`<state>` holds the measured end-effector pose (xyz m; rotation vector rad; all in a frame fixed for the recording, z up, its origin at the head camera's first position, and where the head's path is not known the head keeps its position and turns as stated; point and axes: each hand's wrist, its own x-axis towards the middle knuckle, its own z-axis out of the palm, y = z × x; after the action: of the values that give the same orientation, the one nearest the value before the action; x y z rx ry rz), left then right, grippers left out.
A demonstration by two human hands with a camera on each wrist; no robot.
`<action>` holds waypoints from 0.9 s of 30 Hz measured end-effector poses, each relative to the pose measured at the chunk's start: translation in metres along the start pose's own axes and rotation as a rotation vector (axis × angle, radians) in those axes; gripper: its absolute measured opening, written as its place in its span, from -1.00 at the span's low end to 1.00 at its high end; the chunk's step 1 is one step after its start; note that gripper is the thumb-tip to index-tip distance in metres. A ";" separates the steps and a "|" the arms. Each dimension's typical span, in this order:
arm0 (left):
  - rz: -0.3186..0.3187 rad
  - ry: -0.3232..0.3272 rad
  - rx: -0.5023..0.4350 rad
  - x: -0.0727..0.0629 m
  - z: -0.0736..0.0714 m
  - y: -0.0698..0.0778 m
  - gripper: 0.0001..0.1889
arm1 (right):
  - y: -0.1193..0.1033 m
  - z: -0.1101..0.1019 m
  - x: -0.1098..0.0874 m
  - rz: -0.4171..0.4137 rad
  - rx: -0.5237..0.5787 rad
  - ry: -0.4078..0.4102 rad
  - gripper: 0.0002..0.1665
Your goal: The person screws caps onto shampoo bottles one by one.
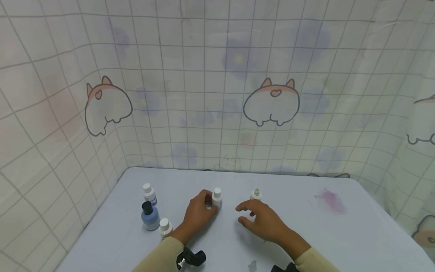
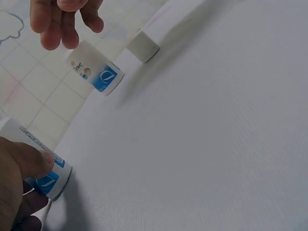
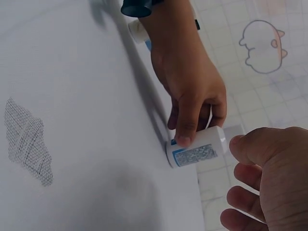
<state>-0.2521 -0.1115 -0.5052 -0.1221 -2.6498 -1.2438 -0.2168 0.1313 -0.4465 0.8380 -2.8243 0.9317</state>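
Note:
My left hand (image 1: 198,214) grips a small white bottle (image 1: 216,197) that stands upright on the table with its white cap on. In the left wrist view this bottle (image 2: 52,179) shows a blue label. To the right, my right hand (image 1: 266,223) hovers with thumb and fingers spread apart and holds nothing. Just behind it stands a second white bottle (image 1: 256,193) with its neck uncapped, its lower part hidden by the hand. Beside that bottle, in the left wrist view, a loose white cap (image 2: 143,47) rests on the table.
At the left of the white table (image 1: 367,234) stand a blue bottle with a black cap (image 1: 150,217) and two white capped bottles, one behind it (image 1: 149,194) and one in front (image 1: 165,227). A pink stain (image 1: 331,201) marks the right side. A patterned curtain (image 1: 210,94) hangs behind.

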 end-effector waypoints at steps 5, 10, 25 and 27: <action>-0.007 0.026 -0.024 0.003 0.002 0.000 -0.55 | 0.003 -0.002 -0.005 0.024 0.006 0.013 -0.67; -0.001 0.039 -0.040 0.006 0.006 0.000 -0.56 | 0.007 -0.003 -0.010 0.045 0.013 0.015 -0.67; -0.006 0.065 -0.029 0.014 0.012 -0.005 -0.57 | 0.019 -0.002 -0.019 0.092 0.017 0.025 -0.66; -0.005 0.066 -0.025 0.014 0.013 -0.005 -0.56 | 0.021 -0.002 -0.020 0.100 0.021 0.027 -0.66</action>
<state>-0.2690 -0.1053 -0.5137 -0.0776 -2.5808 -1.2609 -0.2103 0.1561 -0.4600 0.6868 -2.8613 0.9793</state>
